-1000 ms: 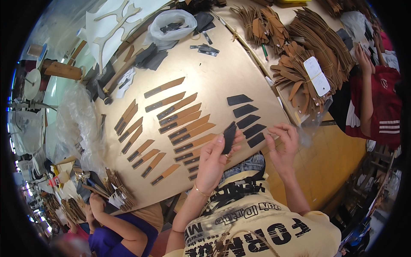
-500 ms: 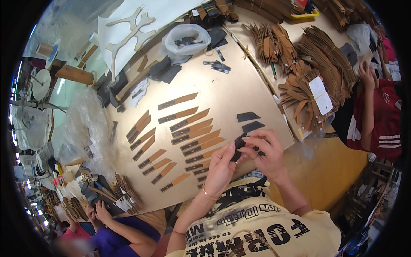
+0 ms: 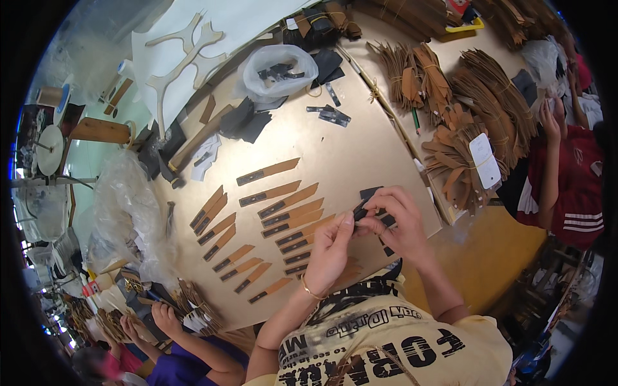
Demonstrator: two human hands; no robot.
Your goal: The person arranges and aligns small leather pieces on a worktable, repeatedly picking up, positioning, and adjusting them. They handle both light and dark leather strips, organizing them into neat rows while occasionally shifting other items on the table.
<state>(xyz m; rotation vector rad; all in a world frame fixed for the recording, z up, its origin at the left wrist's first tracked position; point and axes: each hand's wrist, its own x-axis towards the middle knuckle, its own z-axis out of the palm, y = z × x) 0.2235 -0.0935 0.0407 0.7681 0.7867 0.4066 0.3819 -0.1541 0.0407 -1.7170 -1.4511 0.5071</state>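
Left hand [image 3: 330, 243] pinches black piece [image 3: 361, 211] thumb to fingers; right hand [image 3: 400, 224] has its fingertips on the same piece, neither hand free. Piece is up between both hands, above table [image 3: 351, 151] near its edge; single or stacked, can't tell. Black strips [image 3: 369, 192] lie just beyond, partly hidden by right hand. Left of those, tan strips [image 3: 280, 167] with dark ends, in slanted rows. Farther: bag [image 3: 298, 83], then brown bundles [image 3: 494, 89]. Step looks like two-handed fingering or separating of black piece; next move likely calls for light fingertip control, left grip steady.
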